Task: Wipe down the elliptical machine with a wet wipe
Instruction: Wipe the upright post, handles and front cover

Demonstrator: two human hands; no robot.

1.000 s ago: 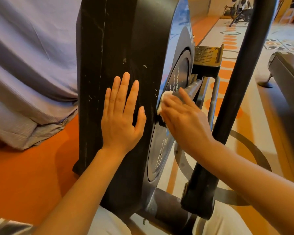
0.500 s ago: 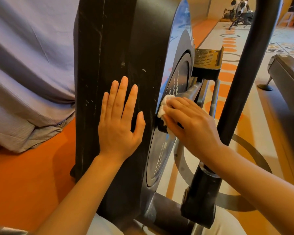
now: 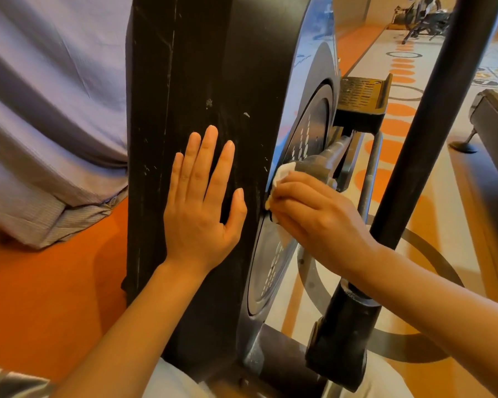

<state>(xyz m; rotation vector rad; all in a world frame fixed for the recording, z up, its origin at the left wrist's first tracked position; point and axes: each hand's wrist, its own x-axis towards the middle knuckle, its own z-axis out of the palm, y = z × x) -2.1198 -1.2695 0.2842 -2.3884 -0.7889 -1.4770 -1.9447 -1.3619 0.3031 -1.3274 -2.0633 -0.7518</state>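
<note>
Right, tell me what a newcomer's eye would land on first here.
The left hand lies flat, fingers straight, on the scuffed black housing of the elliptical at centre. Just right of it, the right hand presses a white wet wipe against the flywheel disc by the crank arm. A thick black upright bar crosses the right side.

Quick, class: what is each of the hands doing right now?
Left hand: open, flat against the black casing.
Right hand: holding the wipe against the wheel.
</note>
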